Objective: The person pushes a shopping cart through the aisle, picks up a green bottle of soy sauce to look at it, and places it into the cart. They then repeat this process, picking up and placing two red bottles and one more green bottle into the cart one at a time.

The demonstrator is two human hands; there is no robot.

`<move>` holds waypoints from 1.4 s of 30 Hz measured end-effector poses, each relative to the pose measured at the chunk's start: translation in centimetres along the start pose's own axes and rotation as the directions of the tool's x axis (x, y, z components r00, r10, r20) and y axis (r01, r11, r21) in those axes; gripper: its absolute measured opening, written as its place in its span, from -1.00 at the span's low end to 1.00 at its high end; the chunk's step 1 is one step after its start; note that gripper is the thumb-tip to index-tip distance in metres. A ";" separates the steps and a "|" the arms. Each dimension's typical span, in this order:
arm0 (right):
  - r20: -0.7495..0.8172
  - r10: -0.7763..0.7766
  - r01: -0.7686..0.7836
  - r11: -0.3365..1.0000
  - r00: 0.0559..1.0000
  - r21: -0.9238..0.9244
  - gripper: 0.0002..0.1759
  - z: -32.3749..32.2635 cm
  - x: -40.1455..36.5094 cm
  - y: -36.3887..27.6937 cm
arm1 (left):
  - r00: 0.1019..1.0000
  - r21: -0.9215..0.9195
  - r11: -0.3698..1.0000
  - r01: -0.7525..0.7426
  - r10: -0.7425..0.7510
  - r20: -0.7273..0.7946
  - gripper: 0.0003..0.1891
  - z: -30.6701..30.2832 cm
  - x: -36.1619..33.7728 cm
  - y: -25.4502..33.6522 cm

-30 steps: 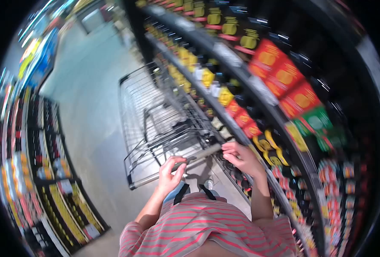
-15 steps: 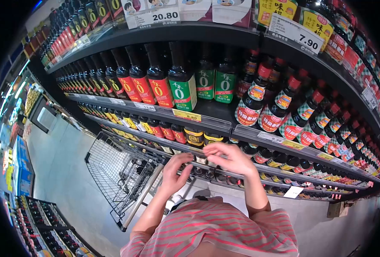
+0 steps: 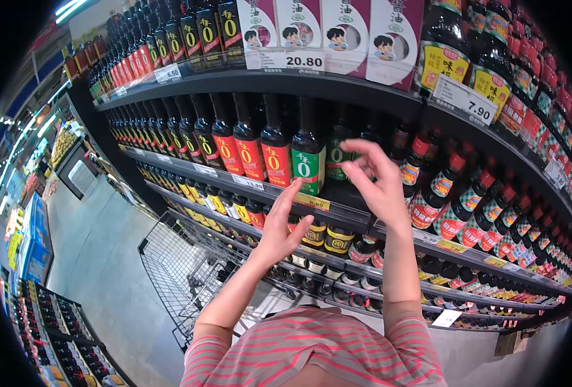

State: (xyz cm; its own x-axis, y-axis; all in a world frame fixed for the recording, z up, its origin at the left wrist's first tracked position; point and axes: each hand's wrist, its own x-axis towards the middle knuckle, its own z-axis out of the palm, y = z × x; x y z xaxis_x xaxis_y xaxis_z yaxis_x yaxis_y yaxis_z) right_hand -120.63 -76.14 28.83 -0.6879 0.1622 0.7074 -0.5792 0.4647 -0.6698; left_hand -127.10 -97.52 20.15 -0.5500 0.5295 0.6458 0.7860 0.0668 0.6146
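Observation:
My left hand is raised before the middle shelf, empty, its fingers extended and the thumb apart. Its fingertips overlap the lower edge of a green-labelled sauce bottle standing at the shelf front. My right hand is up on the other side, empty, with bent fingers and thumb spread. It partly covers another green-labelled bottle set farther back. Red-labelled bottles stand in a row left of the green one. Red-capped bottles fill the shelf to the right of my right hand.
A wire shopping cart stands at my left by the lower shelves. Above, an upper shelf holds boxes and bottles over price tags. Lower shelves carry more bottles. The aisle floor runs along the left, past another display.
Both hands have risen from low by the lower shelves to the middle shelf. They have moved farther apart, the right one up and rightward. The view has tilted up.

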 end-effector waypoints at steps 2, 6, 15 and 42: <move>-0.036 0.019 -0.024 0.991 0.999 -0.129 -0.51 1.1 2.3 -0.3 | 1.000 -0.017 1.000 -0.016 0.016 0.013 -0.24 0.0 0.3 -0.4; 0.050 0.280 -0.239 0.890 0.959 -0.388 -0.16 2.8 5.7 -0.2 | 0.998 -0.036 0.998 -0.046 0.048 0.043 -0.24 -0.3 0.3 -1.3; 0.021 0.097 -0.087 0.950 0.995 -0.302 -0.11 4.4 9.0 4.1 | 0.999 -0.068 0.997 -0.037 0.039 0.028 -0.25 -1.6 0.4 -2.5; -0.103 -0.062 0.088 0.958 0.993 0.272 -0.49 -2.0 -2.2 -7.1 | 0.916 0.114 0.915 -0.388 0.369 0.154 -0.09 -2.2 7.5 3.7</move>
State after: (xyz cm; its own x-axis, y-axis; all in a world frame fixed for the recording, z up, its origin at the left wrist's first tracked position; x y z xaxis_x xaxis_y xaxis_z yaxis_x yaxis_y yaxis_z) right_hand -114.16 -78.08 32.49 -0.6022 0.2215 0.7670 -0.7345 0.2227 -0.6410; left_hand -128.93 -95.12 28.25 -0.1701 0.6404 0.7490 0.9645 -0.0476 0.2598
